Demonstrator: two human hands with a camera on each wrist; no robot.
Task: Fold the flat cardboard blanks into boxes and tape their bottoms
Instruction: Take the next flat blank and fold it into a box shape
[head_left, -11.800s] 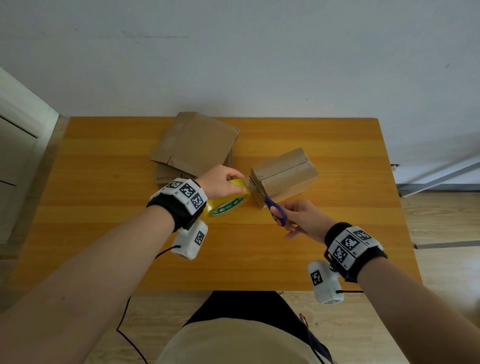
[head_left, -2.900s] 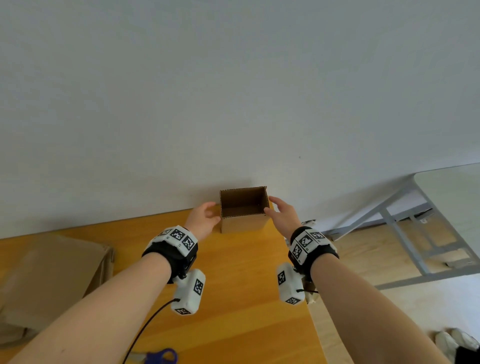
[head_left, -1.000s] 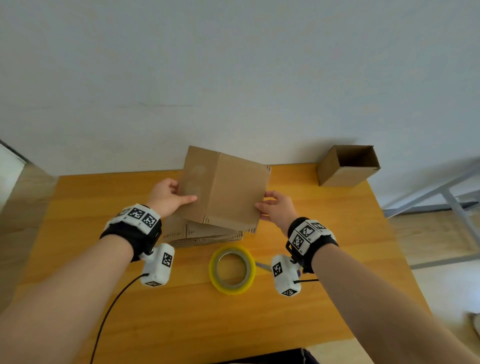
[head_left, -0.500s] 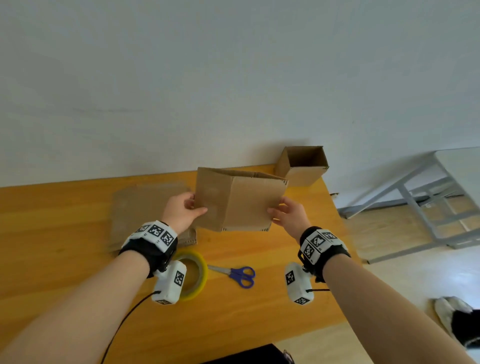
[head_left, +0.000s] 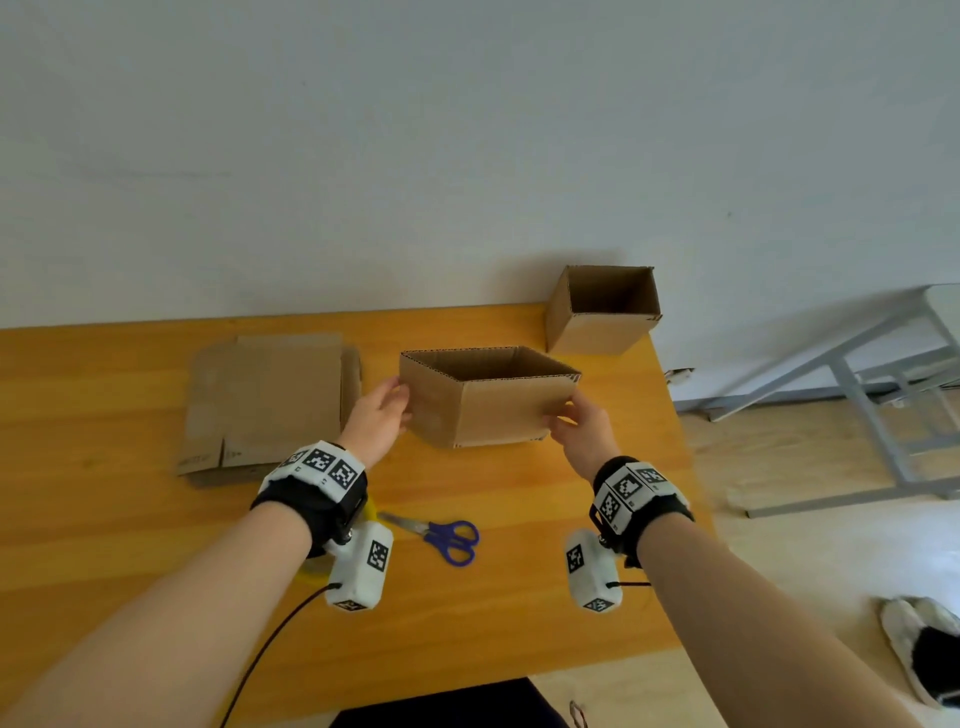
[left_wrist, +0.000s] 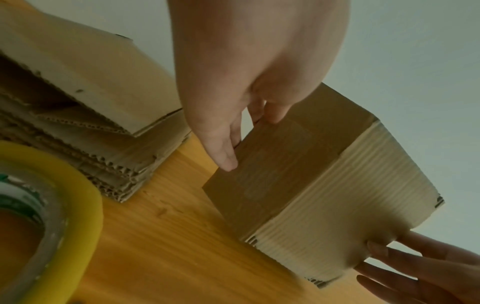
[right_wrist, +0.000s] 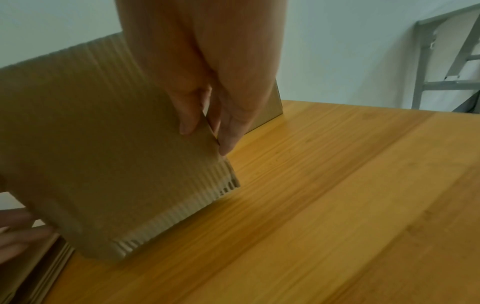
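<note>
A cardboard blank (head_left: 498, 410), spread into an open rhombus-shaped tube, is held just above the wooden table (head_left: 130, 545). My left hand (head_left: 382, 415) pinches its left corner edge, thumb on the near face, as the left wrist view shows on the blank (left_wrist: 298, 170). My right hand (head_left: 574, 423) pinches the right corner edge; the right wrist view shows thumb and fingers on either side of the blank (right_wrist: 103, 144). A stack of flat blanks (head_left: 265, 400) lies to the left. A finished open box (head_left: 602, 312) stands at the table's far right corner.
Blue-handled scissors (head_left: 441, 535) lie on the table between my wrists. The yellow tape roll (left_wrist: 52, 205) sits under my left wrist, mostly hidden in the head view. The table's right edge is close to my right hand; a grey metal frame (head_left: 857, 395) stands beyond it.
The blank went from a flat sheet lifted off the stack to a tube spread open between both hands. It has come lower toward the table and rightward.
</note>
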